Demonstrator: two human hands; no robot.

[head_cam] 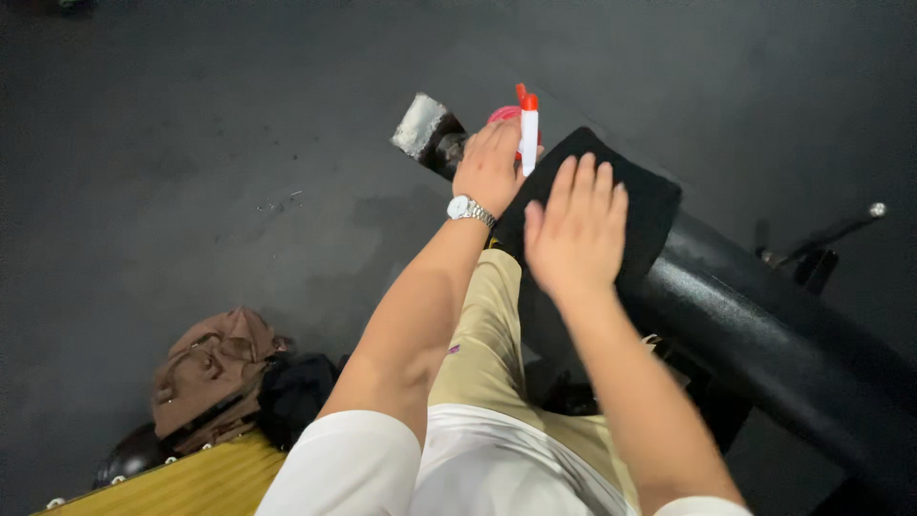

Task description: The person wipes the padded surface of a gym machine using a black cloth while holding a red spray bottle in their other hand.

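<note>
Because the right hand lies flat with fingers spread on the black cloth, pressing rather than gripping, the cloth could slide off the rounded black pad of the bench if the push goes sideways, since nothing pins it there. Just beyond, the left hand has its grip clamped around a spray bottle with a white body and red nozzle, held close above the cloth's far edge; a tilted wrist could send liquid onto the dark floor, leaving a slick patch.
</note>
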